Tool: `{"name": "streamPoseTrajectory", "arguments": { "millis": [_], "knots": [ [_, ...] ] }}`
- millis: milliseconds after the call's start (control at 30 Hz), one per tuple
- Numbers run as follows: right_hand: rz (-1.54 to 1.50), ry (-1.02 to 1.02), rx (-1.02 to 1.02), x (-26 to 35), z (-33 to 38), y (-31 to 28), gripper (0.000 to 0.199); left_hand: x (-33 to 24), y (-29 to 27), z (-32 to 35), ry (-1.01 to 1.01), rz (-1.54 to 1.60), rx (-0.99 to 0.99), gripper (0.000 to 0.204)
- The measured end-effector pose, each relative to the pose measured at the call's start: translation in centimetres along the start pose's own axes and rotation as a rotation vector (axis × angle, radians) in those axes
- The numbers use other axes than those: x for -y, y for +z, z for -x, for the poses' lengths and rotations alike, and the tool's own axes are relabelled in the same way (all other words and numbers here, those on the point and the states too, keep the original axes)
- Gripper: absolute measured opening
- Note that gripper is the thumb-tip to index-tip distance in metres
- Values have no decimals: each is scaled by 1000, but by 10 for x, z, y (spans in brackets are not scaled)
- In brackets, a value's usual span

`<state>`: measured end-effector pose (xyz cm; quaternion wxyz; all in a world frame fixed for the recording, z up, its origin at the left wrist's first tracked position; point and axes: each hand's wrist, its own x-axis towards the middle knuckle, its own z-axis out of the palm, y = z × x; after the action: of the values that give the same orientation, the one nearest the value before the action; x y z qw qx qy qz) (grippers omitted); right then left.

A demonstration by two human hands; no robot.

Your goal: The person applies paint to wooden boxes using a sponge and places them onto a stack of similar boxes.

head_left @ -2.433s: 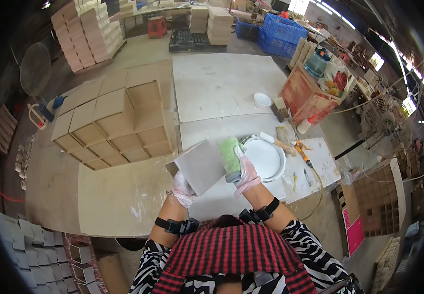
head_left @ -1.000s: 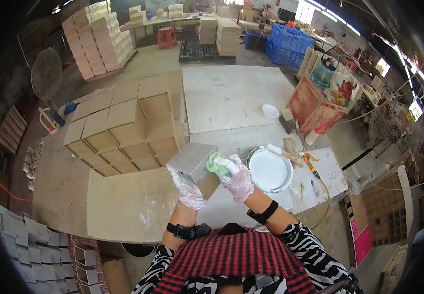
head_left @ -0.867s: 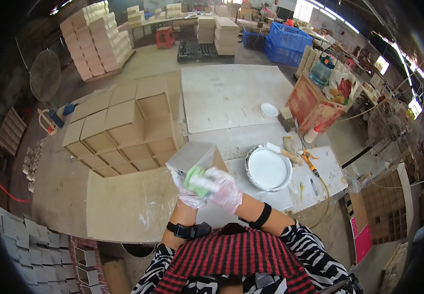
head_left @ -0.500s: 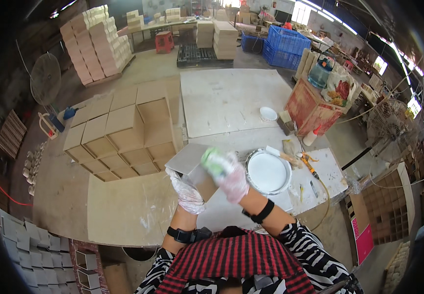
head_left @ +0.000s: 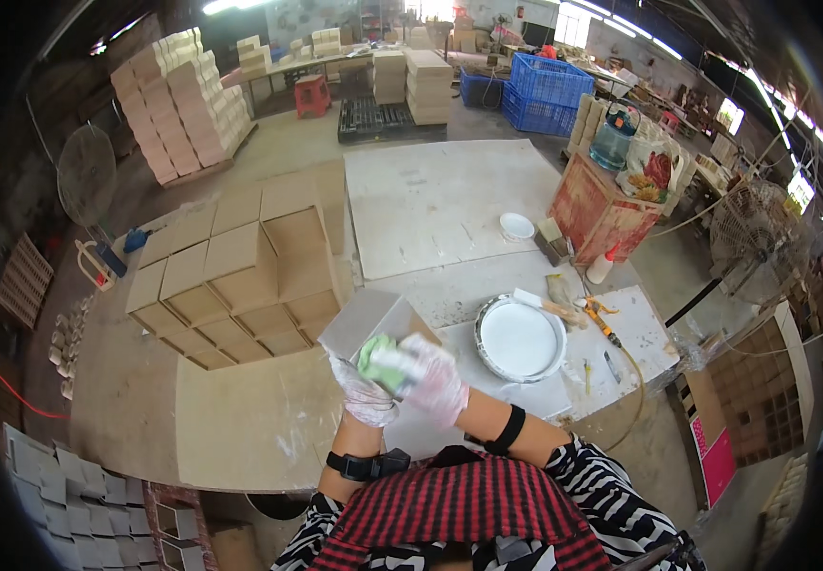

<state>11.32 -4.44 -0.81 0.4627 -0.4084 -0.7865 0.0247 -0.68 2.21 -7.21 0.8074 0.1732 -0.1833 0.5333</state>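
Note:
My left hand (head_left: 364, 395), in a thin clear glove, holds a square box (head_left: 366, 319) with a grey-coated face tilted up over the workbench (head_left: 240, 428). My right hand (head_left: 430, 379), also gloved, grips a green sponge (head_left: 373, 354) and presses it against the near lower edge of the box. A round white basin of white liquid (head_left: 520, 338) stands just to the right of my hands.
Several plain brown boxes (head_left: 240, 271) sit stacked on the bench to the left. A brush and hand tools (head_left: 573, 309) lie beyond the basin. A small white bowl (head_left: 516, 226) rests on the far board. A red crate stand (head_left: 606, 205) and blue crates (head_left: 545, 90) stand farther back.
The sponge hand has swept across the box: from its right side to the front, up over the top, and now back to the near lower edge. The box tilted slightly.

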Motion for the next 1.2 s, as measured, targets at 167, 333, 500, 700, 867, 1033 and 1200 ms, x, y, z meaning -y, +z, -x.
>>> {"name": "streamPoseTrajectory", "arguments": {
  "millis": [167, 333, 500, 700, 867, 1033, 1200],
  "knots": [
    [-376, 658, -325, -42, -30, -21, 34, 8, 52, -3, 62, -206, -483, 57],
    [-918, 981, -451, -43, -23, -37, 35, 3, 42, 2, 71, -239, -456, 44],
    [-803, 896, -387, -46, -22, -46, 34, -4, 49, -1, 40, -116, -479, 36],
    [-596, 763, -254, -45, -12, -34, 32, -2, 16, 8, -58, -73, -452, 38],
    [-342, 675, -244, -39, 1, -29, 31, 3, 47, 1, -110, -149, -588, 59],
    [167, -257, 119, -11, -13, -47, 44, -4, 29, 11, -245, -1, -375, 66],
    [483, -512, 415, -10, -36, -33, 47, 8, 18, 9, -242, 3, -400, 66]
  ]
}}
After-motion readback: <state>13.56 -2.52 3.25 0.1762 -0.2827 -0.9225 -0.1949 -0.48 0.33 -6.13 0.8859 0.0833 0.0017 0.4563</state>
